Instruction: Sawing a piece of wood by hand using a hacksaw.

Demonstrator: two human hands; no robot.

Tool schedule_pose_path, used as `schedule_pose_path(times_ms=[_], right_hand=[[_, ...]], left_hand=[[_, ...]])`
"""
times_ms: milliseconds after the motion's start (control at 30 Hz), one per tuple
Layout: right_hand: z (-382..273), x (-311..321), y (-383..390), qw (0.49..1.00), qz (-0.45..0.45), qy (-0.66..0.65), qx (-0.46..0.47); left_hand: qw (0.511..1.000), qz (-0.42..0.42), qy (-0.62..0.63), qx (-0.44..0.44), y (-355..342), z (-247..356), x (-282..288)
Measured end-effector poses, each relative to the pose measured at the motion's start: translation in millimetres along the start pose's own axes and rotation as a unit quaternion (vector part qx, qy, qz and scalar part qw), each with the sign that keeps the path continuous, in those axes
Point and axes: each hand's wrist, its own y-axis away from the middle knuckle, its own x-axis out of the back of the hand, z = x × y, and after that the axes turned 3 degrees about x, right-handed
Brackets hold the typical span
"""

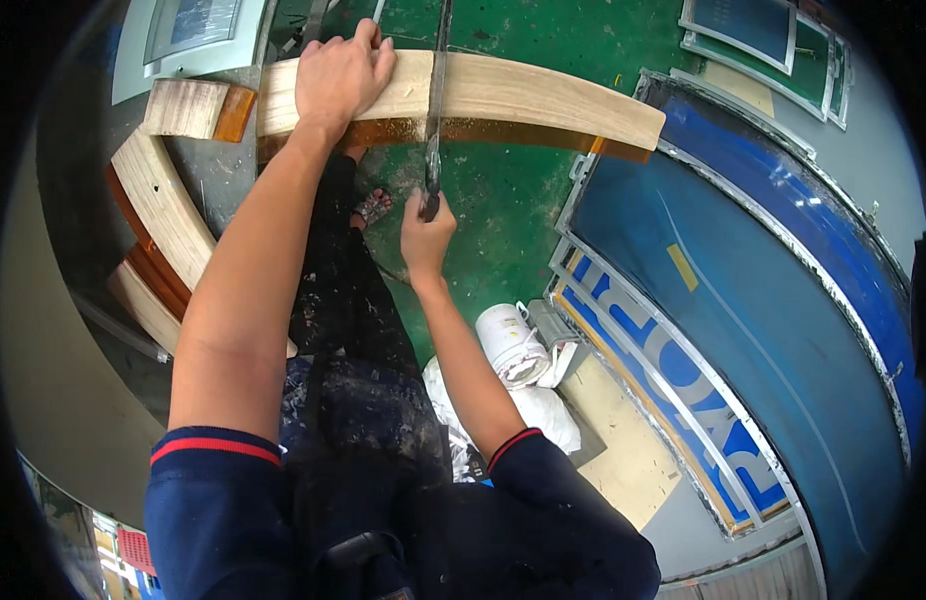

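Observation:
A long pale wooden board (pixel 543 85) with an orange-brown side face runs across the far part of the view. My left hand (pixel 345 78) bears down on its left portion, fingers bent over the top and far edge. In my right hand (pixel 429 238), closed fingers wrap the dark handle of a handsaw (pixel 438 110). The saw's narrow blade crosses the board just right of my left hand and points away from me. Sawdust lies along the near edge beside the blade. How deep the blade sits in the wood cannot be made out.
A wood offcut (pixel 186 108) and a board piece (pixel 163 195) lie on the grey bench (pixel 215 172) at left. Framed screens (pixel 723 290) lean at right. A white bucket (pixel 508 335) stands on the green floor (pixel 503 215), near a white sack (pixel 548 415).

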Motion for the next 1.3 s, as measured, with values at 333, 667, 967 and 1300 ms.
schedule_pose_path(times_ms=[333,667,967,1300], right_hand=[[45,21,59,0.999,0.004,0.022,-0.039],[84,55,120,0.997,-0.015,0.074,-0.035],[-72,25,-52,0.996,-0.076,0.031,0.032],[-120,164,101,0.955,-0.184,-0.065,-0.225]], left_hand=[[1.0,-0.017,0.008,0.017,1,-4,2],[1.0,0.001,0.004,0.0,-4,6,1],[1.0,0.013,-0.002,0.005,-1,5,-1],[0.997,0.05,-0.032,-0.042,2,-3,-5]])
